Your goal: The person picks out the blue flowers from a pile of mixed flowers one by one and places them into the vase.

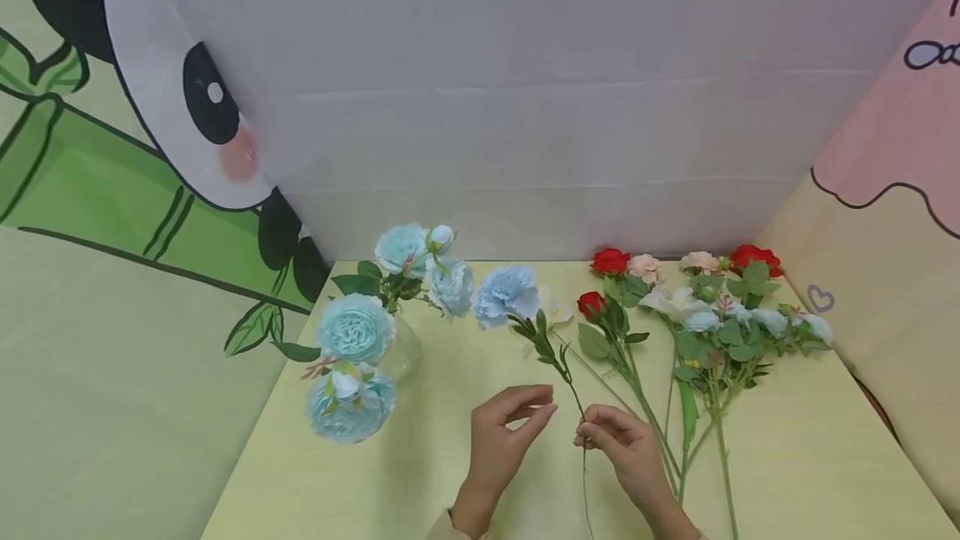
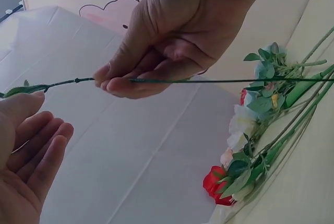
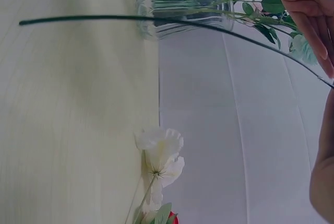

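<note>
My right hand (image 1: 622, 444) pinches the thin green stem of a blue artificial carnation (image 1: 506, 297) between thumb and fingertips. The bloom tilts up and left above the table, and the bare stem end hangs down past the hand. Left of the stem is my left hand (image 1: 504, 436), fingers bent and thumb apart from them, with nothing held. In the left wrist view its thumb (image 2: 23, 104) lies close to the stem's small leaves; whether they touch I cannot tell. The lower stem (image 3: 156, 19) curves across the right wrist view.
At the left, a clear ribbed glass vase (image 3: 182, 10) stands on the table with light blue peonies (image 1: 356, 329) leaning out. To the right lie red roses (image 1: 611, 261), a white flower (image 3: 160, 153) and a leafy pale-blue spray (image 1: 738, 332). A cloth backdrop (image 1: 525, 132) rises behind the table.
</note>
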Motion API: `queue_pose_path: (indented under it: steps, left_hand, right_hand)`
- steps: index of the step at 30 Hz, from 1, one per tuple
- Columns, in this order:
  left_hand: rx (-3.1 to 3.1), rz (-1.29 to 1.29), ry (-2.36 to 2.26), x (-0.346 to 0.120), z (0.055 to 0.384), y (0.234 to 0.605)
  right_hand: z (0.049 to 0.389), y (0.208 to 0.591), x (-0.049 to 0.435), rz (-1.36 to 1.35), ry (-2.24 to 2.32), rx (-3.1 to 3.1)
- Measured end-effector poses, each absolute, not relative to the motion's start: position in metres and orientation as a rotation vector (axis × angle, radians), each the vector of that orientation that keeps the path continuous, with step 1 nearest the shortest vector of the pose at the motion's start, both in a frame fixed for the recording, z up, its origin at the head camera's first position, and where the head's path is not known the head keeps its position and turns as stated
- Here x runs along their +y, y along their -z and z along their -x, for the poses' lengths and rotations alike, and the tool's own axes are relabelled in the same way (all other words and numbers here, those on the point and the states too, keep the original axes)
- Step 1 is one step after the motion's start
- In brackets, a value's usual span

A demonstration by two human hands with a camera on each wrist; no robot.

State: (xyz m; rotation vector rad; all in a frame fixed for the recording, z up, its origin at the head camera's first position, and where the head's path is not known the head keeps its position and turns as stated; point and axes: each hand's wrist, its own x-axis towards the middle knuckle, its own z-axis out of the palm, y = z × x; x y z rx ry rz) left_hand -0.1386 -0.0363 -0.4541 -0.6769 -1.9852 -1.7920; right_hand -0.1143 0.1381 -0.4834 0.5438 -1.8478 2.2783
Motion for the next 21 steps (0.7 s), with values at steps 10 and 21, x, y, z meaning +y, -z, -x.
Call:
queue_pose_path:
  steps: [10,21]
  left_hand:
    - [-1.971,0.672,1.861,-0.026,0.135,0.453]
    - [-1.903,0.781,1.696,-0.031,0.137,0.453]
  right_hand:
    - [0.114,0.489,0.127,-0.696,-2.285,-1.905]
    - [0.116,0.487,0.124,-0.61,-2.239,-1.938]
